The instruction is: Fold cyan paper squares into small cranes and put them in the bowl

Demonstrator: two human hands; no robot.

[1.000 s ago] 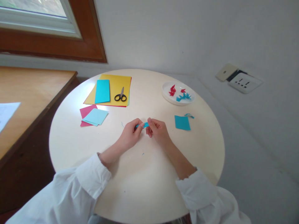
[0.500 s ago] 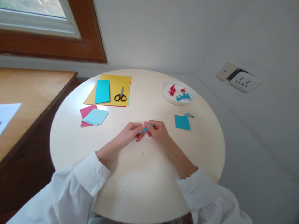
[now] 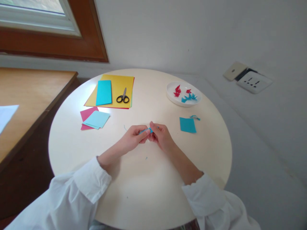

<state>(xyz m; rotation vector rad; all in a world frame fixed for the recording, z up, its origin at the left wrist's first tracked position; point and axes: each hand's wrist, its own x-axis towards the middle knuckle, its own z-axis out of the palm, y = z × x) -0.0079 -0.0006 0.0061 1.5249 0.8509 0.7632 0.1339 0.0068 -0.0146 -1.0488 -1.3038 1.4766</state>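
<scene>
One pair of scissors [image 3: 124,95], one blue rectangle [image 3: 104,92], one loose blue square [image 3: 187,125] and one curled blue strip [image 3: 195,117] lie on a round white table [image 3: 148,185], the scissors and rectangle atop a yellow sheet [image 3: 117,83]. One white dish [image 3: 176,102] holds red and blue folded pieces [image 3: 189,97], the blue ones too bunched to count. At center, a person in white sleeves works with both forearms angled inward and the hands meeting. The left hand [image 3: 134,137] and right hand [image 3: 163,135] each pinch a small blue paper [image 3: 151,130], thumbs uppermost. Bright blue and narrow, it sits between the fingertips above the table, its folds mostly hidden.
</scene>
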